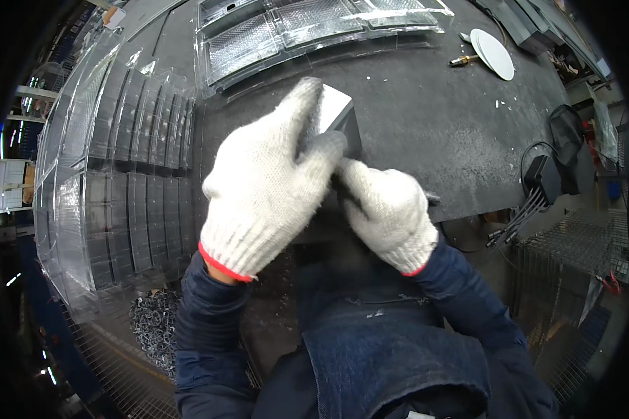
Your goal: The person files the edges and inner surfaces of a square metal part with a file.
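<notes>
Both my hands wear white knit gloves with red cuffs. My left hand [265, 181] is closed around a grey box-shaped part [337, 106], its light top face and darker side showing between thumb and fingers. Close against it, at the part's near end, my right hand [390, 213] is curled into a grip. A short dark tip [432, 198] sticks out beside the right hand; what that hand grips is mostly covered by the glove. The two hands meet over the near edge of the dark worktable [461, 140].
Stacked clear plastic trays [119, 188] with grey parts stand at left. Another clear tray [244, 56] lies at the back. On the right are a white disc [493, 54], a brass-coloured fitting [463, 61] and a black cabled device [541, 178]. Below left sits a pile of small metal pieces [154, 328].
</notes>
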Tool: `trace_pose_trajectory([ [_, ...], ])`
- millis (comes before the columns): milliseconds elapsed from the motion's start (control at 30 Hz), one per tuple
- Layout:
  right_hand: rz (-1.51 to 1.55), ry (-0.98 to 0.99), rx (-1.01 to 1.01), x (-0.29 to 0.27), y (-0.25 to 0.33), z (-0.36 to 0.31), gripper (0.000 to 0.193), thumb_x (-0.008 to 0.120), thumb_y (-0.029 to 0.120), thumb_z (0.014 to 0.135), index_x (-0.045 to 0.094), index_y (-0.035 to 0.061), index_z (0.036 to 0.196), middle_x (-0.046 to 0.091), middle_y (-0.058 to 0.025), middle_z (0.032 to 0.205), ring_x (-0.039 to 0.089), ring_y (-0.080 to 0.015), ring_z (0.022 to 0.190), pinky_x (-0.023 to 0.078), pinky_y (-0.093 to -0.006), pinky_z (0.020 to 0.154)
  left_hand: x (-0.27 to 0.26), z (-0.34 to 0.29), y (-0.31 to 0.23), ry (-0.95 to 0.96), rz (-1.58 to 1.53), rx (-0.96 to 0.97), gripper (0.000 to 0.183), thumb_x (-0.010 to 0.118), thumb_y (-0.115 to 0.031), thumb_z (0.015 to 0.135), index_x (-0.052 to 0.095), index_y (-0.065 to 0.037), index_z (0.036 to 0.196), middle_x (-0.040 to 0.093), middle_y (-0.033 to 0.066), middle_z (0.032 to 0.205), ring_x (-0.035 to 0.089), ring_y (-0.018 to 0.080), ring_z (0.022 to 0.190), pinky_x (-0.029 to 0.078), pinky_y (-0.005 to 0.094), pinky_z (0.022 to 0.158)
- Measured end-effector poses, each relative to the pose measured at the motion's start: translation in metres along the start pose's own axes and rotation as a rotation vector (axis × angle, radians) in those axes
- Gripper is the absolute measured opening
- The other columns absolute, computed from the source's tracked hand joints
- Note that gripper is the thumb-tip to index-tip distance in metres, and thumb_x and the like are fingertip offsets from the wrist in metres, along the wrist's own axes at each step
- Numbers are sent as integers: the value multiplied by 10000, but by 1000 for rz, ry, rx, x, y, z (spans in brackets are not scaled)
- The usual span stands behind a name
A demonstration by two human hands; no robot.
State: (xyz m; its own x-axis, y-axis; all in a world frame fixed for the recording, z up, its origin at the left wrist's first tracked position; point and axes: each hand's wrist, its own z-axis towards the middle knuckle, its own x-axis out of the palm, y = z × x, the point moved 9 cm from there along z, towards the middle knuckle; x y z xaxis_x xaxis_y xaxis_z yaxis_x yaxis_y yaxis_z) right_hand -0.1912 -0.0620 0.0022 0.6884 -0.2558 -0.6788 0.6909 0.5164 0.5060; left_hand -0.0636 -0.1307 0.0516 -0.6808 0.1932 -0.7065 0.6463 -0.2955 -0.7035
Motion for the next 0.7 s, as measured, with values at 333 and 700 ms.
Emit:
trace_pose_trajectory([
  [333,-196,68,-25,1,6,-6,280,772,130,948,699,128,1218,653,-24,735,708,-224,635,573,-364,611,3,-3,6,37,-46,-77,637,777,-182,1029,604,64,1590,783,289,1362,798,281,1189,621,382,1037],
  [700,-233,86,-32,11,7,-1,176,758,143,942,677,140,1099,660,-29,714,710,-230,627,579,-383,610,0,-2,3,-17,-12,9,664,789,-217,1023,598,48,1601,784,280,1369,793,288,1221,605,384,1060],
])
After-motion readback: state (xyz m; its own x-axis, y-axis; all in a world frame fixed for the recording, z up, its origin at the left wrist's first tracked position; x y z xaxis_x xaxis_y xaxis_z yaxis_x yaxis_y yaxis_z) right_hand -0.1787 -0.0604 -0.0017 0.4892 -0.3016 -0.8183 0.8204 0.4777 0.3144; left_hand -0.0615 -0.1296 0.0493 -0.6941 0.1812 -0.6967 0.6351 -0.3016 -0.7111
